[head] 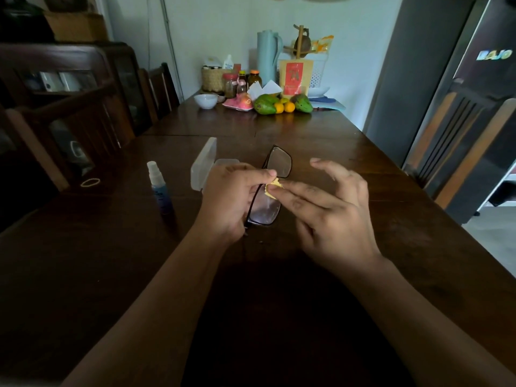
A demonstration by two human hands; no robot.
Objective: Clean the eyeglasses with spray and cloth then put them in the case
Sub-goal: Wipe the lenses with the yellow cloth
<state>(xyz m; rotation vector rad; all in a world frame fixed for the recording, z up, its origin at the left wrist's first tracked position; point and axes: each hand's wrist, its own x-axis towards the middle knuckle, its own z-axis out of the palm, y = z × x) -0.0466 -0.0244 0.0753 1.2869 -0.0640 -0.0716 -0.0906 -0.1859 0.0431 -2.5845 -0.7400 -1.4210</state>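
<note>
The fingers of the right hand are long and straight. Their tips push on a little yellow cloth. The thumb of that hand sticks up, away from the others, and touches nothing.

The left hand is curled round one side of the glasses. Its thumb and first finger come together at the top of the cloth, near the middle of the frame. I cannot tell if they pinch the cloth too or only the frame.

The glasses are up in the hands, above the brown table. One lens points away and one is close to the person. The cloth sits between the two lenses.

Just behind the left hand, the clear case lies on the table with its lid up. To the left, apart from the hands, the spray bottle stands up straight. No hand is on it.

So I think the spraying is done and the wiping is going on now. The close lens looks a bit cloudy, so it may need more rubbing. After that, the glasses have to go into the case, and the lid has to be shut. None of that is done yet.
</note>
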